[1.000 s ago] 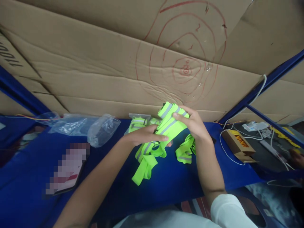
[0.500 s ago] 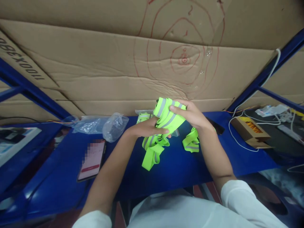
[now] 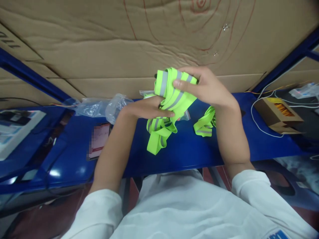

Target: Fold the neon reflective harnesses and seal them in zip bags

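Note:
Between my two hands is a folded bundle of neon yellow-green reflective strap point(image 3: 178, 96) with grey stripes. My right hand point(image 3: 196, 84) grips its upper right side, thumb across the front and fingers behind. My left hand point(image 3: 152, 108) clasps the lower left part, its thumb lying over the band and its other fingers mostly hidden. Below my left hand a looped strap end point(image 3: 157, 141) hangs or lies over the blue table; which, I cannot tell. Another neon strap point(image 3: 204, 126) rests on the table beside my right forearm, which partly covers it.
Crumpled clear plastic bags point(image 3: 99, 108) and a phone point(image 3: 99, 141) lie on the blue table point(image 3: 186, 154) at left. An open cardboard box point(image 3: 280, 114) and a white cable point(image 3: 256, 121) are at right. A cardboard wall point(image 3: 87, 59) stands behind, with blue frame bars at both sides.
The camera view has tilted downward, so the table and hands appear higher. Both hands keep hold of the strap bundle, and my right hand has shifted slightly over it.

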Available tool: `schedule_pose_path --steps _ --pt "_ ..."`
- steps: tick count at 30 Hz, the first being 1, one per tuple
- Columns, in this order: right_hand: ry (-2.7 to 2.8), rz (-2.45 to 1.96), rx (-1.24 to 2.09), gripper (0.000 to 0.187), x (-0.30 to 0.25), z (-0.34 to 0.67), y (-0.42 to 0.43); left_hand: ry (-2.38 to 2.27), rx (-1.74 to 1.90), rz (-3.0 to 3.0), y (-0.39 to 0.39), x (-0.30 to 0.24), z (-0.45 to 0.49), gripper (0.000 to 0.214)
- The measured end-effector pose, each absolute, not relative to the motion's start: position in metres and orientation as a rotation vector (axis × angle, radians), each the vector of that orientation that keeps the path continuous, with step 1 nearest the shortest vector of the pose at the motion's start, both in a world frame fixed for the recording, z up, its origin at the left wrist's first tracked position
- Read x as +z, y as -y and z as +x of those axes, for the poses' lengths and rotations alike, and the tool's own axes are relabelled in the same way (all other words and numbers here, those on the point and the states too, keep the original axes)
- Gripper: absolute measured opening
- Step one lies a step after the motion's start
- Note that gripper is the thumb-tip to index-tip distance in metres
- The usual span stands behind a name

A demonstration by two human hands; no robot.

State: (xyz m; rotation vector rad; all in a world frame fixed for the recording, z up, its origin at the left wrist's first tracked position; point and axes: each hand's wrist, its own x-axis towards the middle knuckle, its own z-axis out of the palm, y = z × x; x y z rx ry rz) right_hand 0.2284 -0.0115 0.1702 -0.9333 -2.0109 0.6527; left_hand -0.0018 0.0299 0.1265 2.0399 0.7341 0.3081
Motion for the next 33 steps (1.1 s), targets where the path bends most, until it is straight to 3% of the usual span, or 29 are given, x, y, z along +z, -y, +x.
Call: schedule_pose_path --steps 5,11,15,17,21,25,28,33 --pt "1.897 -0.908 0.731 0.046 0.162 0.227 0.002 -0.765 0.477 1.990 -0.032 0.120 -0.004 0.050" --pt "1.816 -0.962 0.883 0.057 0.160 0.220 -0.015 -0.672 0.589 1.926 -0.023 0.128 -0.006 0.055" --pt "1.710 -0.764 1.054 0.030 0.175 0.209 -0.016 -0.642 0.700 1.972 -0.022 0.153 -0.007 0.049" --pt "1.648 -0.718 0.981 0.020 0.182 0.204 -0.020 -0.664 0.720 2.023 -0.027 0.164 -0.008 0.042" --pt "1.777 -0.844 0.496 0.017 0.182 0.200 -0.030 -0.735 0.733 2.121 -0.044 0.166 -0.010 0.032" --pt "2.217 -0.843 0.075 0.043 0.171 0.196 -0.028 -0.719 0.766 2.084 -0.055 0.155 -0.013 0.031" --pt "2.309 -0.825 0.092 0.055 0.165 0.194 -0.025 -0.679 0.762 2.122 -0.054 0.156 -0.016 0.032" --pt "2.201 -0.763 0.305 0.044 0.167 0.194 -0.021 -0.734 0.728 2.241 -0.043 0.172 -0.021 0.026"
